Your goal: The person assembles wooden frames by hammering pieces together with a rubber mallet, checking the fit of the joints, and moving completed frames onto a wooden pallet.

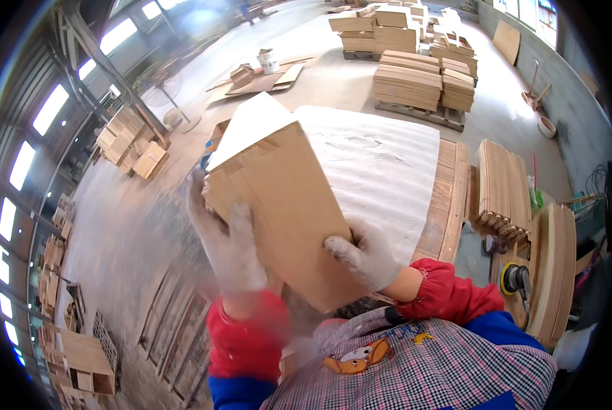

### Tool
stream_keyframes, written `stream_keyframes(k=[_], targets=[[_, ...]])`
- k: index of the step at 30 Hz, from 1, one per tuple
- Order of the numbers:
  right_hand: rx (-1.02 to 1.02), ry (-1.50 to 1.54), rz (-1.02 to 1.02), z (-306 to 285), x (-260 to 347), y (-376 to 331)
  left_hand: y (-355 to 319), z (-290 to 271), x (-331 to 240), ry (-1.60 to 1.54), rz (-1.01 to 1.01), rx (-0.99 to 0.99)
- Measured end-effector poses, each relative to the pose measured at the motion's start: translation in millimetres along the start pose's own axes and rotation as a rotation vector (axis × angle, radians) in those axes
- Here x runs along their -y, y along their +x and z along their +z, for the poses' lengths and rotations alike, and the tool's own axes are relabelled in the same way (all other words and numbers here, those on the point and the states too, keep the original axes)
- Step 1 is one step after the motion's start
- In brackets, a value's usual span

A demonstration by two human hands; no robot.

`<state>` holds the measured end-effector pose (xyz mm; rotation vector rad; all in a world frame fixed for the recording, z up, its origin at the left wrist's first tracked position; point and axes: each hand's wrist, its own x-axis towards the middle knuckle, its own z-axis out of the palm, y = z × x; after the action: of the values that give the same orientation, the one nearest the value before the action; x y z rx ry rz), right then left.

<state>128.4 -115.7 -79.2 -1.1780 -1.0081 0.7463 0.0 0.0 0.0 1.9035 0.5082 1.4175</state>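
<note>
Both gloved hands are up, and between them sits a flat wooden panel (289,212), tilted, its far end lifted away from the body. The left hand (227,246) has its grip closed around the panel's left edge, fingers wrapped over the face, thumb side blurred. The right hand (364,256) clamps the lower right edge, fingers curled onto the wood. So the panel is held in the air, above the counter (449,205), clear of it as far as I can see.

Behind the panel, a white foam sheet (381,164) lies spread across the counter, covering most of the slatted top. A bare strip of wooden slats shows along the right side. The panel's upper face looks paler near the far end, with a darker patch close to the left corner.

To the right of the counter, a stack of thin boards (503,184) stands on edge, packed tight. Nearer the body, an orbital sander (516,279) rests on a curved pile of rounded boards (552,266).

Red sleeves (449,294) cover both forearms, and a checked apron (415,369) fills the bottom of the view.

Further out on the concrete floor (135,225), pallets of stacked boards (415,82) sit well apart from the counter. A white bucket (268,61) stands on flat cardboard beyond. Left, loose wooden boxes (128,140) are heaped by a steel post.
</note>
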Motion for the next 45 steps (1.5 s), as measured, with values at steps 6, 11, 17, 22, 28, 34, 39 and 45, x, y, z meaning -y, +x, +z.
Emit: stream_keyframes(k=[6,11,17,22,28,34,39,45], targets=[[0.142,-0.186,-0.162,0,10,7,-24,-75,53,0.104,-0.104,0.108],[0.152,-0.250,-0.058,-34,-18,-8,97,-204,120,-0.305,-0.486,0.157],[-0.190,-0.355,0.455,-129,-86,-91,228,-186,127,0.182,-0.240,0.348],[-0.629,-0.097,0.649,-174,-124,-166,346,-151,155,-0.336,-0.417,0.762],[-0.861,-0.447,0.604,-217,-176,-240,302,71,54,0.455,0.733,1.011],[-1.151,-1.389,0.677,-245,-180,-281,293,146,36,0.222,0.339,1.039],[-1.208,-1.147,0.940,-265,-197,-321,263,188,-19,0.170,0.202,1.157],[-1.236,-1.177,1.060,-271,-185,-294,266,191,-7,0.405,0.497,1.102]])
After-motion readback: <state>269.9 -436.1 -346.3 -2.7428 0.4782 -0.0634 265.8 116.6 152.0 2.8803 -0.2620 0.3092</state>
